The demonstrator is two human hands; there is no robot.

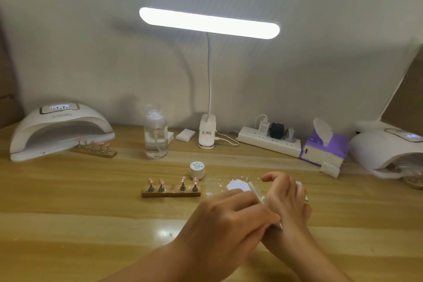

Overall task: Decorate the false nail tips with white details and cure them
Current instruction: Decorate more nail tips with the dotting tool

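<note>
A wooden stand [171, 192] carries several pink false nail tips on metal holders, with a gap in the middle of the row. Behind it sits a small white gel jar [197, 169], lid on. A clear sheet holds a white patch of gel [237, 185]. My right hand [287, 199] holds a thin white brush [254, 191], its tip over that patch. My left hand [226, 217] lies against the right hand with its fingers curled over the brush's near end; anything in it is hidden. A second stand of pink tips [93, 147] stands at the mouth of the left curing lamp [59, 130].
A clear pump bottle [156, 137], a lit desk lamp [207, 131], a white sponge block [185, 135], a power strip [270, 143] and a purple tissue pack [325, 150] line the back of the wooden table [91, 224]. Another curing lamp [386, 147] sits at far right.
</note>
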